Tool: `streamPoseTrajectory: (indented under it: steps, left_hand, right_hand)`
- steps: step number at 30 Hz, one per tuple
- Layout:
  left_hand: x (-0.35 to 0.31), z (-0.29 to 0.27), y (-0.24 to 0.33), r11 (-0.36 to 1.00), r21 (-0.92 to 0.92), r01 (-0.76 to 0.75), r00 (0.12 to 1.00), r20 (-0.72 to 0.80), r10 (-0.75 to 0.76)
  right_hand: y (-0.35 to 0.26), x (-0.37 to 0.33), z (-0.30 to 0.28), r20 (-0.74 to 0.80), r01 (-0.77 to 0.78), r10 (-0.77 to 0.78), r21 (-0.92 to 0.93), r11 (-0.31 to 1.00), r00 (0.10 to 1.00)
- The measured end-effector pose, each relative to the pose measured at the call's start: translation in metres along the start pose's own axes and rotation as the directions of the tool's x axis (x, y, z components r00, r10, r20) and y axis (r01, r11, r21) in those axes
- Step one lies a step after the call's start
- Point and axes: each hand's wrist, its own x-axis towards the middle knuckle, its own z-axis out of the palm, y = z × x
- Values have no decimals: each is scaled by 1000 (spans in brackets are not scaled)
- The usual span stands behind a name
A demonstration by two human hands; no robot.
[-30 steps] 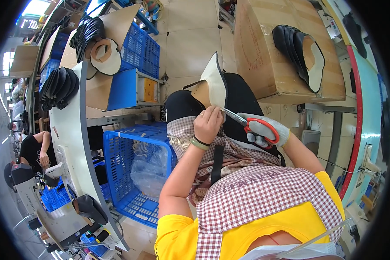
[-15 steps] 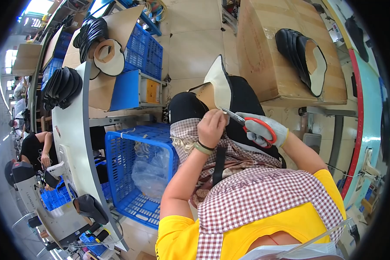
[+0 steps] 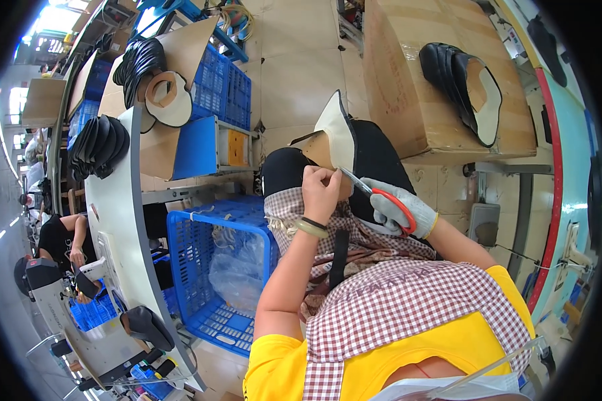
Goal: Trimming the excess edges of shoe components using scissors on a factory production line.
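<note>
A shoe upper (image 3: pixel 338 130) with a cream lining and black edge lies across my black-clad knees, its pointed part away from me. At its near end, my bare left hand (image 3: pixel 321 194) pinches the edge between closed fingertips. My right hand (image 3: pixel 389 206), in a pale grey glove, is shut on red-handled scissors (image 3: pixel 403 204). Their blades point up and left, with the tips right beside my left fingertips at the upper's edge. Whether the tips touch the material or a thread is too small to tell.
A blue crate (image 3: pixel 224 327) with clear plastic bags stands at my left, beside a white sewing table (image 3: pixel 124 200). Black uppers (image 3: pixel 451 80) rest on a large carton (image 3: pixel 398 80) at the right. More uppers (image 3: pixel 140 63) stand far left. Another person (image 3: pixel 63 240) works beyond the table.
My right hand and the scissors have shifted slightly left, and the scissors are tilted more steeply. My left hand keeps its pinch near the upper's edge. The whole view has moved a little.
</note>
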Motion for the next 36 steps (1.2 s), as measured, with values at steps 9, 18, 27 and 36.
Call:
streamPoseTrajectory:
  steps: [9,18,27,36]
  left_hand:
    - [0,-18,-6,995,-103,-13,996,92,23]
    - [-2,-20,-11,649,-660,379,909,398,-127]
    - [-7,-19,-23,645,-667,373,892,449,-51]
    - [-15,-14,-22,352,-847,398,900,434,27]
  right_hand:
    - [14,4,-2,69,-37,23,223,974,997]
    - [35,13,-2,158,73,-117,263,962,981]
    - [50,17,17,128,124,-207,472,873,970]
    - [56,26,27,84,171,-238,477,862,968]
